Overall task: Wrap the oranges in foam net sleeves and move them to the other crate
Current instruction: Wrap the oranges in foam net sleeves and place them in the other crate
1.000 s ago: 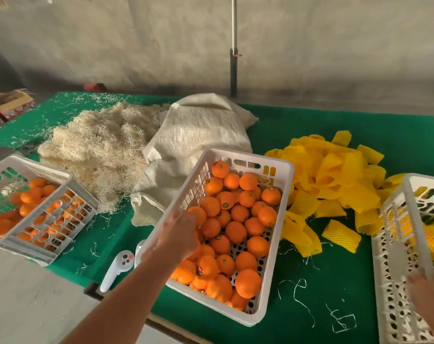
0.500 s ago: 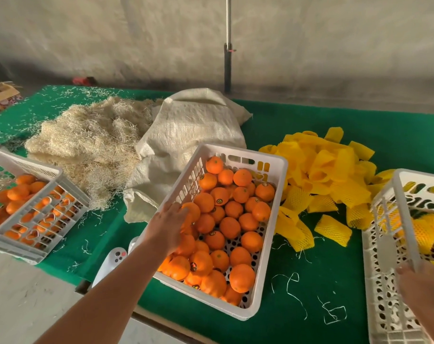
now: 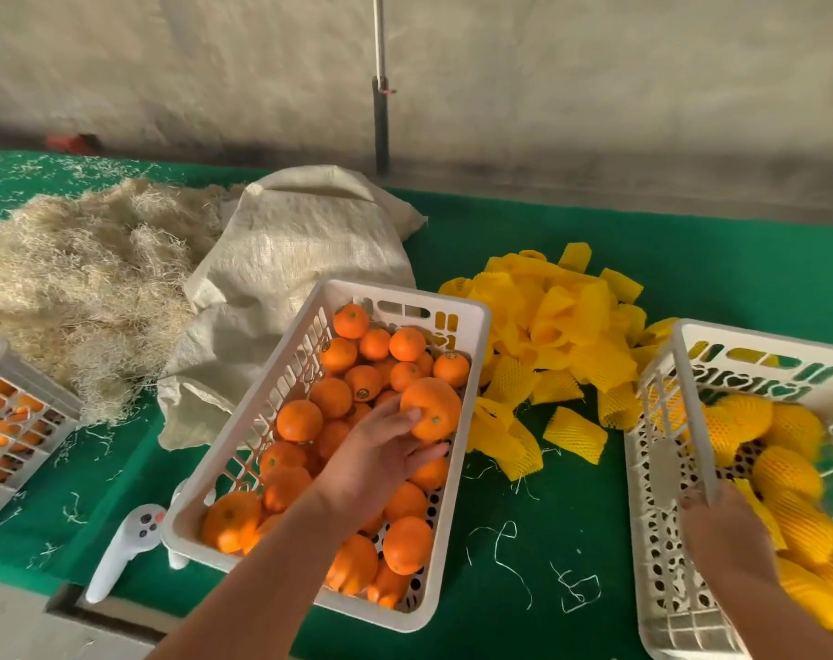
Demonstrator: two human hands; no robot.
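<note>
One round orange (image 3: 431, 409) sits in our left hand (image 3: 376, 462) mid-frame, ready for wrapping; our right hand (image 3: 724, 531) grips the white plastic crate (image 3: 662, 473), lower right, steadying it.

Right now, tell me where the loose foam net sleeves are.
In the head view, the loose foam net sleeves lie heaped on the green table, right of centre, between the crate of bare oranges and the right-hand crate.
</note>
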